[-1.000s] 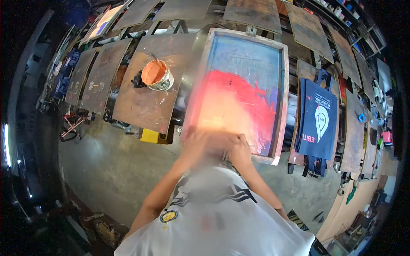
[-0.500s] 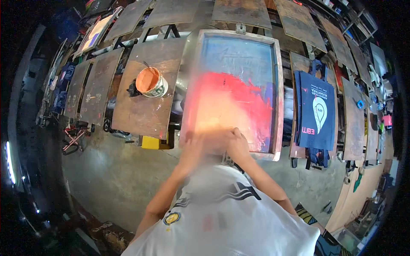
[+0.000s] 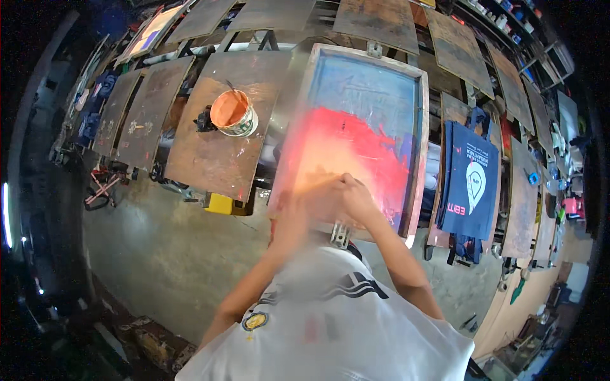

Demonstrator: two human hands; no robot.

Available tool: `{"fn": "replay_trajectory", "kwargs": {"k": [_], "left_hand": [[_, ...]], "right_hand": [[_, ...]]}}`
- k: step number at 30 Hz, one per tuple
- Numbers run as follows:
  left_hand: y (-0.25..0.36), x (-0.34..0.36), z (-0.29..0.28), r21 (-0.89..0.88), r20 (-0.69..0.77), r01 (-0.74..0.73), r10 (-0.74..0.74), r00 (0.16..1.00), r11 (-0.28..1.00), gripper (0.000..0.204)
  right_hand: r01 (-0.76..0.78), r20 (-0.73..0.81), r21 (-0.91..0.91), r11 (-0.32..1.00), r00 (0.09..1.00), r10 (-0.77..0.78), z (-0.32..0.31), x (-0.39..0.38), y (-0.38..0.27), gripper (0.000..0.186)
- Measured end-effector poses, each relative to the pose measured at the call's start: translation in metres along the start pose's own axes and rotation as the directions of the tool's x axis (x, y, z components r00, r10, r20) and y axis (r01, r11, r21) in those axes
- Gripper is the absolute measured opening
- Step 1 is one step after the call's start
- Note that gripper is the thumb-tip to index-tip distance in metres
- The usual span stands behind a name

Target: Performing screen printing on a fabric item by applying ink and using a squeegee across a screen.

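A wooden-framed printing screen (image 3: 416, 165) lies before me, with red ink (image 3: 368, 149) spread over the middle and near part of its blue mesh. My right hand (image 3: 356, 195) is closed over the near part of the screen, knuckles up. To its left is my left hand (image 3: 289, 213), blurred, its fingers hard to make out. A smeared brownish bar, by its look a squeegee (image 3: 321, 193), spans between the two hands; its lower edge is hidden in the haze. A metal hinge clamp (image 3: 341, 235) sits at the screen's near edge, beside my right wrist.
On the board (image 3: 216, 162) to the left stands a bucket of orange-red ink (image 3: 234, 113) with a stick in it. Dark blue printed bags (image 3: 467, 178) lie stacked on a board to the right. More boards (image 3: 375, 25) line the far side. Something yellow (image 3: 219, 204) hangs below the left board.
Both hands have moved a little farther from me over the screen, uncovering more of the near clamp. The whole view has shifted slightly, so the screen appears farther right.
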State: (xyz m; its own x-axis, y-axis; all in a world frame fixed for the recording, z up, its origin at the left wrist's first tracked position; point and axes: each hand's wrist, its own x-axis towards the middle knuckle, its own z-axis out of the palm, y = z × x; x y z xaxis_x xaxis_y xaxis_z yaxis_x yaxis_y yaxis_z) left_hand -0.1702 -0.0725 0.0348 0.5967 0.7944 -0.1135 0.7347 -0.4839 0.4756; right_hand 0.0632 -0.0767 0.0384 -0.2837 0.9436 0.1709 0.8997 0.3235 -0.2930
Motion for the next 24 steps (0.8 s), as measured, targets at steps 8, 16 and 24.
{"fn": "replay_trajectory", "kwargs": {"k": [8, 16, 24], "left_hand": [[0.042, 0.006, -0.057, -0.473, 0.091, -0.126, 0.191, 0.977, 0.872, 0.065], [0.034, 0.009, -0.026, -0.504, 0.146, -0.087, 0.184, 0.972, 0.86, 0.076], [0.026, 0.009, -0.01, -0.692, 0.46, 0.125, 0.301, 0.835, 0.711, 0.088]], "right_hand": [[0.238, 0.194, 0.069, 0.969, 0.949, -0.247, -0.024, 0.018, 0.036, 0.03], [0.408, 0.274, 0.015, 0.913, 0.877, -0.396, -0.013, 0.05, 0.054, 0.038], [0.527, 0.409, 0.05, 0.849, 0.764, -0.499, -0.012, 0.073, 0.065, 0.041]]}}
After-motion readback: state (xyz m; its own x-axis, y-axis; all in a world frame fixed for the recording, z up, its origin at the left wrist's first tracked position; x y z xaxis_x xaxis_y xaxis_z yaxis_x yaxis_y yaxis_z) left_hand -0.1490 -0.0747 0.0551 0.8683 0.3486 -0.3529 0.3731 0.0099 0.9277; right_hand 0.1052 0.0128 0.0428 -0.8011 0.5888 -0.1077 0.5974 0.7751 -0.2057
